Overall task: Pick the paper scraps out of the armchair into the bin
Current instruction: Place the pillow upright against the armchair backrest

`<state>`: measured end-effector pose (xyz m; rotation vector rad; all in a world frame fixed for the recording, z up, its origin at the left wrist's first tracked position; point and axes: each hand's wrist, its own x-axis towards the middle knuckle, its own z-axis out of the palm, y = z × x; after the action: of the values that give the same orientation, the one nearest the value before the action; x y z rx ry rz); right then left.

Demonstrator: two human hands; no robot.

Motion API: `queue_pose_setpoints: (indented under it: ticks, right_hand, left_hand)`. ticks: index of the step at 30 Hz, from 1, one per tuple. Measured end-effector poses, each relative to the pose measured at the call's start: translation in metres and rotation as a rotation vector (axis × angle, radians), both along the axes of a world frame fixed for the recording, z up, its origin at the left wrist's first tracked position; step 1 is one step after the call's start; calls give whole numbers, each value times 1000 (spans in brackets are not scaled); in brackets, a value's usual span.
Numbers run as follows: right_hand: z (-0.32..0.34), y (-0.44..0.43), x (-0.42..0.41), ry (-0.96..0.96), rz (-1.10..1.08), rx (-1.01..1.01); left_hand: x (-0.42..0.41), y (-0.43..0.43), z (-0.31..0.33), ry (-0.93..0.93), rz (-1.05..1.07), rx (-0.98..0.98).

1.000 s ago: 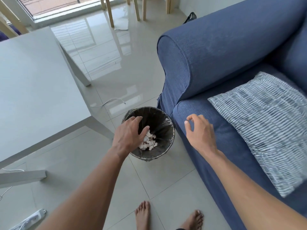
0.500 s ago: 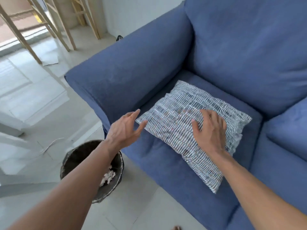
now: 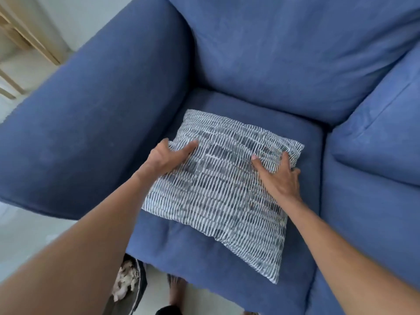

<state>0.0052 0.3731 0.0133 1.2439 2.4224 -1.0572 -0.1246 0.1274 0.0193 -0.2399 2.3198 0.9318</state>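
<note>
Cushion (image 3: 218,189) on armchair (image 3: 95,123) seat is gripped at both far side edges: left hand (image 3: 167,156), right hand (image 3: 278,176). No scraps seen on seat; possibly beneath. Bin (image 3: 138,289) lies near-left, holding scraps (image 3: 126,280).

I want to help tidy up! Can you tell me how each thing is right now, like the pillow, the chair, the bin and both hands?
Cushion: lying flat on the seat, gripped at both sides.
Left hand: closed on the cushion's left edge.
Right hand: gripping the cushion's right side.
Armchair: no paper scraps showing on it.
Bin: on the floor, mostly hidden by the left arm.
Paper scraps: inside the bin.
</note>
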Motion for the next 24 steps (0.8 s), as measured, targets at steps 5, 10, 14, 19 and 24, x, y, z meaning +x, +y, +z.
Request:
queue_pose_setpoints:
  ticks: [5,10,14,19,24]
  right_hand:
    - [-7,8,-13,-1,-186,-124]
    - [-3,9,-23,157,-285,-187]
    - [11,15,-33,379,-314,-109]
    - [42,39,-71,645,-297,48]
    - [74,71,-114,849,-250,253]
  left_hand:
    - [-34,15,-6,-151,29,140]
    - [-54,22,3,-207,6,177]
    - [-61,37,25,62,51,444]
    - [-90,63,60,269,-3,615]
    - [-131,93,78,344,-23,732]
